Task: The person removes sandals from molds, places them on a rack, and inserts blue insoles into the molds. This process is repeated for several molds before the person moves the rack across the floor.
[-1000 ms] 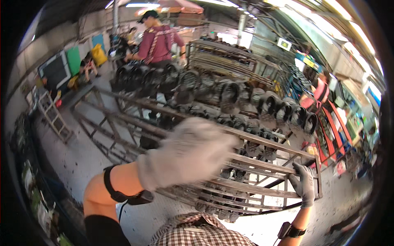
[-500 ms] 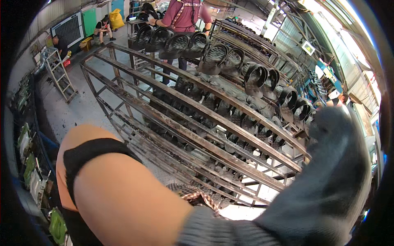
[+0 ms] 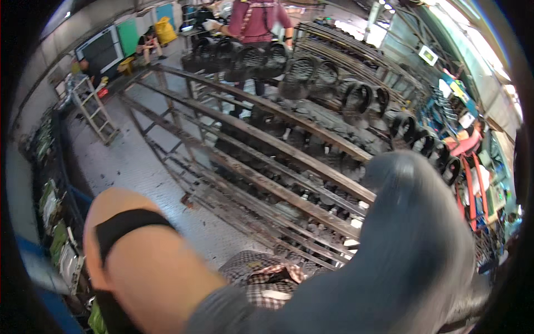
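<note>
Grey-gloved left hand (image 3: pixel 411 245) blurred close to the camera, grip unreadable, above the rusty metal rack (image 3: pixel 289 161) of dark castings (image 3: pixel 356 100).

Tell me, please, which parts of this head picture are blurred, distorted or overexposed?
Head view: the gloved hand fills the lower right, blurred and very close; the metal rack stays fairly sharp, though its bars curve with the fisheye; daylight at the upper right washes out; the rim is black.

Long rusty metal rack (image 3: pixel 289 153), slanted bars, rows of dark ring-shaped castings (image 3: pixel 359 100) on top
</note>
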{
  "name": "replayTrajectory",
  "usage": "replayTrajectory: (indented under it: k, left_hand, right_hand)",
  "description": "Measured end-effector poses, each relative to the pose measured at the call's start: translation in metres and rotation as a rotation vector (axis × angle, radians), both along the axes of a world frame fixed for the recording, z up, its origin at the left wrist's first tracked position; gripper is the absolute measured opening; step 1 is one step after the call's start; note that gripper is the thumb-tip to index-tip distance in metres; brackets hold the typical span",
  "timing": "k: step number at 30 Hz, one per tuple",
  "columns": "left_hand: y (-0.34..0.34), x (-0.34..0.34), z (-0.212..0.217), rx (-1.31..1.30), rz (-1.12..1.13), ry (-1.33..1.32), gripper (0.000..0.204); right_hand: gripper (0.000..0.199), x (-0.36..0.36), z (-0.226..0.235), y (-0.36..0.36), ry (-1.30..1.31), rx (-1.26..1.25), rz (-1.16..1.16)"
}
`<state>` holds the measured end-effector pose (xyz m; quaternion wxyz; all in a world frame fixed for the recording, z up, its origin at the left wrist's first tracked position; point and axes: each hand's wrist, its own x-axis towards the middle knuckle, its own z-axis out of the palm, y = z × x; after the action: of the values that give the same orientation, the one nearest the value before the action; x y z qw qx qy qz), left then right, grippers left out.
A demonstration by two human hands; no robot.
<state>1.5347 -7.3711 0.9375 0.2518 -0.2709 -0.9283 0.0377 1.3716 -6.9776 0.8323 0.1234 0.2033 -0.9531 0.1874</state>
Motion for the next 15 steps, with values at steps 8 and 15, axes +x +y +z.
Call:
replayTrajectory:
  k: [8,15]
  left_hand:
    - [-0.103,-0.046,-0.047,0.103,0.393,-0.019,0.026]
    - [-0.266,-0.046,-0.133,0.547,0.602,-0.313,0.049]
  right_hand:
    - [0.057,-0.012,-0.012,0.031,-0.038,0.036,-0.069]
    - [0.059,-0.026,-0.012,0.013,0.123,0.245,-0.033]
